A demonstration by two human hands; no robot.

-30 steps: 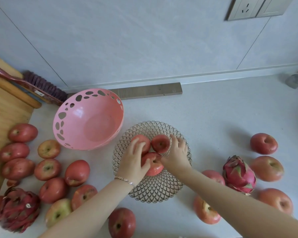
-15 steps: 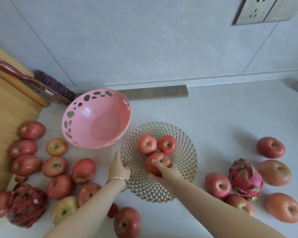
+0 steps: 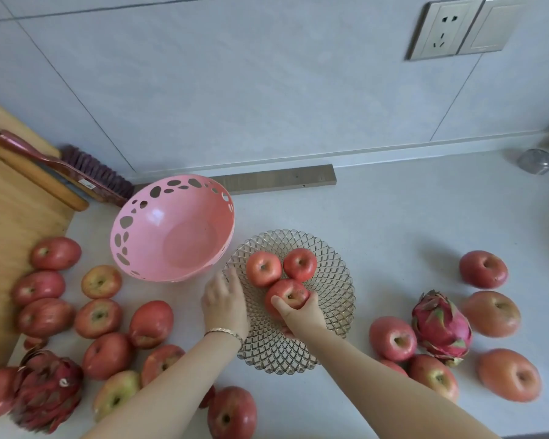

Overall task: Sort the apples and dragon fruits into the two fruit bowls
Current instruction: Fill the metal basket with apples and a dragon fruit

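A clear lattice glass bowl (image 3: 333,315) sits mid-counter with three red apples in it. My right hand (image 3: 301,318) grips the nearest apple (image 3: 287,291) from its front side inside the bowl. My left hand (image 3: 224,304) rests on the bowl's left rim, fingers spread, holding nothing. An empty pink perforated bowl (image 3: 146,210) tilts just behind and to the left. Several apples (image 3: 97,316) lie loose on the left with a dragon fruit (image 3: 45,388). More apples (image 3: 392,337) and a second dragon fruit (image 3: 441,326) lie on the right.
A wooden board (image 3: 10,223) covers the left edge, with a brush (image 3: 89,169) leaning behind it. A grey bar (image 3: 282,179) lies along the wall. A small grey object (image 3: 536,160) stands at the far right. One apple (image 3: 232,411) lies between my forearms.
Both hands have drawn back from the far apples. The left hand moved to the bowl's left rim. The right hand stays wrapped on the nearest apple.
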